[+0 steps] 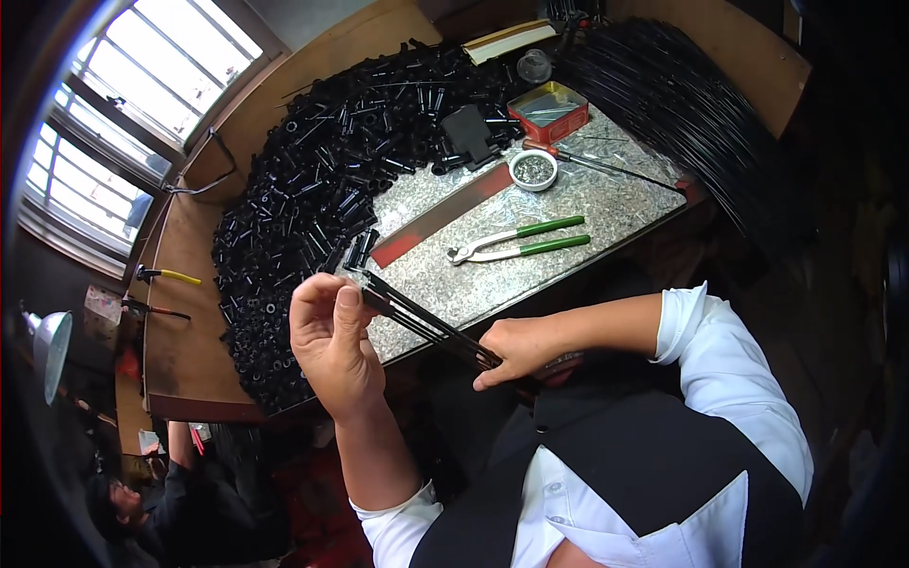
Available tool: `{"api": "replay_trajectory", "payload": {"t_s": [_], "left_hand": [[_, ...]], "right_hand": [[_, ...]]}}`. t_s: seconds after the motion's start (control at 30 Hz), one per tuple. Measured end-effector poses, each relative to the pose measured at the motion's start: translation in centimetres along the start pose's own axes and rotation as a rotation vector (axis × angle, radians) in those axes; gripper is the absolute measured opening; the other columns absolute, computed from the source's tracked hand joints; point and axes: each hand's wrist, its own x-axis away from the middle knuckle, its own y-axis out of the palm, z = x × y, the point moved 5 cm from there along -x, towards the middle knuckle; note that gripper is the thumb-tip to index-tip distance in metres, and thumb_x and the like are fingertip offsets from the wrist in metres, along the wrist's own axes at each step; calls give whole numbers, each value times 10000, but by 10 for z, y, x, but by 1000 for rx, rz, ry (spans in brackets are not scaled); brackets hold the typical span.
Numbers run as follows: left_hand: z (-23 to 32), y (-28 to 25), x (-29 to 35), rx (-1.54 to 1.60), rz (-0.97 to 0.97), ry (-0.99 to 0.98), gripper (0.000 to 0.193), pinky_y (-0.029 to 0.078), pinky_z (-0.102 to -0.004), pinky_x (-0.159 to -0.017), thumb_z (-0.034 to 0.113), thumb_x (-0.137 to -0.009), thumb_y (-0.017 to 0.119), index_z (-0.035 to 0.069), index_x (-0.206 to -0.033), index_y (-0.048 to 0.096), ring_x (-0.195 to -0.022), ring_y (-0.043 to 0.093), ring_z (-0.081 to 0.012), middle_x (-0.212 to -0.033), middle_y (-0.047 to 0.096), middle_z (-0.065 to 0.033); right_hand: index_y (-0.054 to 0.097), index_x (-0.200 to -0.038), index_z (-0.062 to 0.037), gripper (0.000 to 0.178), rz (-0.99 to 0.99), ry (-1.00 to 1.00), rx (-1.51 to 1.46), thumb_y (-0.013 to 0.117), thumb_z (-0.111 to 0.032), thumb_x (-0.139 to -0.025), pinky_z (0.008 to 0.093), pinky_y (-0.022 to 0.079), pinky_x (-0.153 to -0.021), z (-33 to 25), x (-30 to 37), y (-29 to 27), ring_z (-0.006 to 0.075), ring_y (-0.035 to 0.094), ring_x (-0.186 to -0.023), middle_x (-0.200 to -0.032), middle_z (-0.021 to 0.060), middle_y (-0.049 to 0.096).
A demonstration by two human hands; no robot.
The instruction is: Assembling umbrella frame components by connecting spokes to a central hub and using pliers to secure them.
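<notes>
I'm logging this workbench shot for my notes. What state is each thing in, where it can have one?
Left hand: closed, pinching the rod ends.
Right hand: closed around the rods.
Black rods: bundled, held between both hands.
Pincers: lying flat, jaws open slightly.
Red tin: open, lid off.
White bowl: filled with small metal bits.
Black tubes: heaped loosely.

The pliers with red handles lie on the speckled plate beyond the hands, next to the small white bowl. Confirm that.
Wrong on colour: the head view shows the pliers with green handles, not red. They do lie on the speckled plate beyond the hands, next to the small white bowl.
</notes>
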Motion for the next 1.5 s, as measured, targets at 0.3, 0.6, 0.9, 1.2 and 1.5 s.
{"api": "replay_trajectory", "payload": {"t_s": [0.3, 0.6, 0.9, 1.2, 1.5], "left_hand": [[-2, 15, -11, 43, -138, -153, 99, 474, -216, -575, 30, -841, 653, -16, -912, 601, -698, 560, -95, -801, 591, -55], [-3, 23, -15, -61, -163, -147, 66, 433, -204, -602, 42, -861, 630, -6, -836, 591, -631, 532, -90, -770, 579, -33], [-7, 21, -15, 4, -216, -179, 113, 466, -220, -588, 70, -874, 628, 0, -825, 554, -639, 549, -99, -782, 587, -51], [-21, 1, -7, 335, -211, -168, 677, 526, -377, -813, 534, -934, 396, -25, -1313, 343, -1057, 551, -279, -1156, 529, -228], [-45, -16, 9, 825, -175, -197, 632, 255, -520, -1086, 242, -839, 510, 13, -1388, 297, -1363, 246, -336, -1446, 297, -189]], "right_hand": [[600, -920, -23, 330, 73, -423, -404, 633, -348, -870, 282, 445, -571, -69, 6, -89, 109, 538, -648, -727, 2, 573], [606, -759, -61, 216, 157, -354, -609, 675, -245, -850, 183, 328, -428, -77, -1, -108, 23, 438, -481, -603, -45, 504], [596, -730, -37, 200, 169, -387, -570, 666, -179, -852, 205, 371, -508, -73, -8, -108, 29, 465, -568, -638, -33, 528], [599, -727, -38, 256, 392, -441, -611, 632, -232, -891, 195, 365, -551, -69, 0, -111, 21, 468, -619, -678, -43, 550], [614, -982, -1, 213, 371, -486, -796, 614, -196, -897, 250, 476, -776, -51, 13, -106, 96, 589, -836, -901, 44, 638]]}}
